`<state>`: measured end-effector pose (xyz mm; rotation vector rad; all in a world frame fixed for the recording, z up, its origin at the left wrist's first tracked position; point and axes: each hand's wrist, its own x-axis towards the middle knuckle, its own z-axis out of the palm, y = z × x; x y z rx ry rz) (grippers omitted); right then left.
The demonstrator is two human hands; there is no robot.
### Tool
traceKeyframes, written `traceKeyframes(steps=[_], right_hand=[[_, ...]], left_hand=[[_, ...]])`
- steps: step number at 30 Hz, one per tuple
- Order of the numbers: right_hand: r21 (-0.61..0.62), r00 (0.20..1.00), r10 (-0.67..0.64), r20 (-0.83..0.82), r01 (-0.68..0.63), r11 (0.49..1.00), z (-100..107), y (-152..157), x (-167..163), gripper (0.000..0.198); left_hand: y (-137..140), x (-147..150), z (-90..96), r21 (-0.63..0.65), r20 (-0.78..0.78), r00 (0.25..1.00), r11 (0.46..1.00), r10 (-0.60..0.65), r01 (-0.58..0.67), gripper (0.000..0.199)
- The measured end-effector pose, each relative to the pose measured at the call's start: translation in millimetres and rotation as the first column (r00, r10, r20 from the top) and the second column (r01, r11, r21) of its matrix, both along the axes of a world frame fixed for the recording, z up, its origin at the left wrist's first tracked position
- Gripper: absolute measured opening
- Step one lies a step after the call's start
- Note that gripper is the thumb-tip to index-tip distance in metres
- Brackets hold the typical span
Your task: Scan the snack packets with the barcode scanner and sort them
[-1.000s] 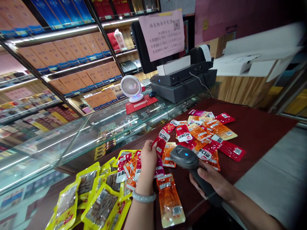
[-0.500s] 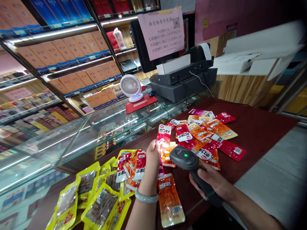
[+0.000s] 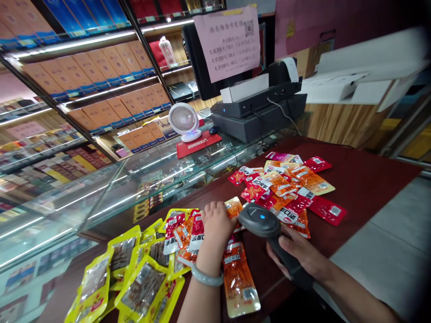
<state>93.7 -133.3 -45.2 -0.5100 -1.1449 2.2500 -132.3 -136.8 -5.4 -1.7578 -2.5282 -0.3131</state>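
My right hand (image 3: 296, 251) is wrapped around the handle of a black barcode scanner (image 3: 259, 220), whose top shows a blue light. To its left, my left hand (image 3: 216, 224) reaches palm down over the packets, fingers apart and bent forward. Its thumb lies by an orange snack packet (image 3: 234, 206); whether they touch I cannot tell. Below the hand is a long orange packet (image 3: 240, 280) with a barcode. Red and orange packets (image 3: 178, 231) lie on a heap of yellow snack packs (image 3: 143, 287) at left. Beyond the scanner is another pile, with a red-and-white packet (image 3: 256, 187) on its near side.
The packets lie on a dark red tabletop (image 3: 367, 179) beside a glass display counter (image 3: 111, 188). On the counter are a white fan (image 3: 184, 120), a red mat (image 3: 198, 145) and a black cash register (image 3: 259, 116). Boxed goods (image 3: 111, 63) line the shelves behind.
The red-and-white packet has left my left hand and lies on the right pile. That hand has dropped onto the packets, fingers now spread. The scanner light went from green to blue.
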Motion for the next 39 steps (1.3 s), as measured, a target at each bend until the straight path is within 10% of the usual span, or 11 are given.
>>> traceKeyframes(steps=[34, 39], right_hand=[[0.056, 0.992, -0.106, -0.066, 0.11, 0.992, 8, -3, 0, 0.05], [0.051, 0.992, -0.105, -0.068, 0.109, 0.993, 3, -2, 0, 0.05]], left_hand=[[11, 5, 6.6, 0.183, 0.222, 0.973, 0.983, -0.065, 0.024, 0.022], [11, 6, 4.1, 0.187, 0.454, 0.889, 0.982, -0.053, -0.037, 0.028]])
